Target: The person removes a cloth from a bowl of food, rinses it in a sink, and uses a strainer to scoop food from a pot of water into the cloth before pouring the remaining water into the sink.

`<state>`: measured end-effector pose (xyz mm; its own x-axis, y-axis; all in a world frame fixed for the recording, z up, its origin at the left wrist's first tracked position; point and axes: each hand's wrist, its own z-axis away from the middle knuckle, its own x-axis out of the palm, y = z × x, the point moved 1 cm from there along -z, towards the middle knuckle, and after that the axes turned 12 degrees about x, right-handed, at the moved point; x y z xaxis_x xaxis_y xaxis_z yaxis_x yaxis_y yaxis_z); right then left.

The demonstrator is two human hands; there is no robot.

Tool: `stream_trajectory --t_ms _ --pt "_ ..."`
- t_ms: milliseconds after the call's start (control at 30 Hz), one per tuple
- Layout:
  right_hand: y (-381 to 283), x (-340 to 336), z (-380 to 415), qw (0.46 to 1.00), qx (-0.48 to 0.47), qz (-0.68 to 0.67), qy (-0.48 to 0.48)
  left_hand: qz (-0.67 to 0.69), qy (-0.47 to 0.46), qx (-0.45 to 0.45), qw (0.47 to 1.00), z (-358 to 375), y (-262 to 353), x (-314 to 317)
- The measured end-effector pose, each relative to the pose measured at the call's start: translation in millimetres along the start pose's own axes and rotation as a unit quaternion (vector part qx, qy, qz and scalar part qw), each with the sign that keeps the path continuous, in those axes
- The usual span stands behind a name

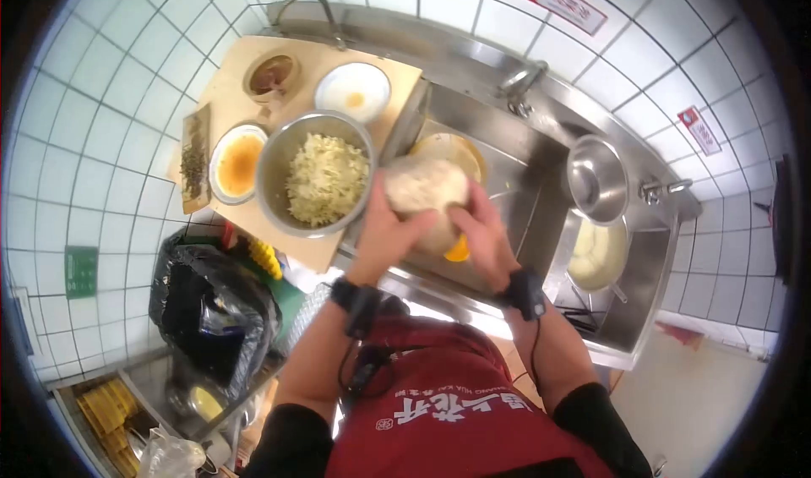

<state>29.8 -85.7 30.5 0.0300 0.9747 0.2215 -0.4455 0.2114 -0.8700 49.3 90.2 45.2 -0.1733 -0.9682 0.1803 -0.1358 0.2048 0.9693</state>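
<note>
Both hands hold a pale, rounded, motion-blurred thing (427,189) over the left sink basin. My left hand (393,231) grips its left side, with the thumb across the front. My right hand (486,229) is around its right side, thumb also in front. What the thing is cannot be made out clearly. Just left of my left hand, a steel bowl (269,174) of chopped pale pieces (325,178) stands on a wooden board (393,76). Behind and below the held thing, a yellowish round container (448,144) shows in the basin.
A white bowl (355,89), a bowl of orange liquid (239,163) and a brown container (272,74) stand on the board. A steel bowl (597,180) sits right, near a basin holding pale food (598,254). Taps (528,76) line the back; a black bag (211,309) is lower left.
</note>
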Motion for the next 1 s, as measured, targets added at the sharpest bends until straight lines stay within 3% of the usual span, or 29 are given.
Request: stream_trajectory --t_ms 100,167,367,433,500,633,700,1000 --pt "-3.2 64.2 -59.5 0.994 -0.048 0.094 -0.005 -0.058 0.045 0.017 0.997 -19.7 28.4 -64.3" --pt "-9.8 108.6 -82.7 0.988 -0.045 0.149 0.018 -0.338 0.117 0.02 0.934 -26.2 41.4 -104.1" --pt "-0.7 166.7 -112.6 0.922 -0.093 0.358 0.117 -0.526 0.085 0.007 0.846 -35.6 17.9 -172.3" --pt "4.1 171.0 -117.0 0.905 -0.103 0.392 0.127 -0.538 0.065 -0.003 0.84 -36.0 12.4 -186.3" --pt "0.0 171.8 -120.2 0.873 -0.189 0.432 0.124 -0.554 0.048 -0.007 0.831 -38.8 13.6 -190.9" --pt "-8.8 170.9 -122.8 0.854 -0.185 0.472 0.117 -0.595 0.008 -0.047 0.802 -41.1 24.0 -193.4" --pt "-13.1 171.1 -120.9 0.835 -0.249 0.477 0.116 -0.604 -0.008 -0.056 0.795 -41.9 26.7 -194.6" --pt "-32.3 177.0 -112.0 0.792 -0.344 0.49 0.115 -0.704 -0.063 0.069 0.704 -44.6 52.3 -190.8"
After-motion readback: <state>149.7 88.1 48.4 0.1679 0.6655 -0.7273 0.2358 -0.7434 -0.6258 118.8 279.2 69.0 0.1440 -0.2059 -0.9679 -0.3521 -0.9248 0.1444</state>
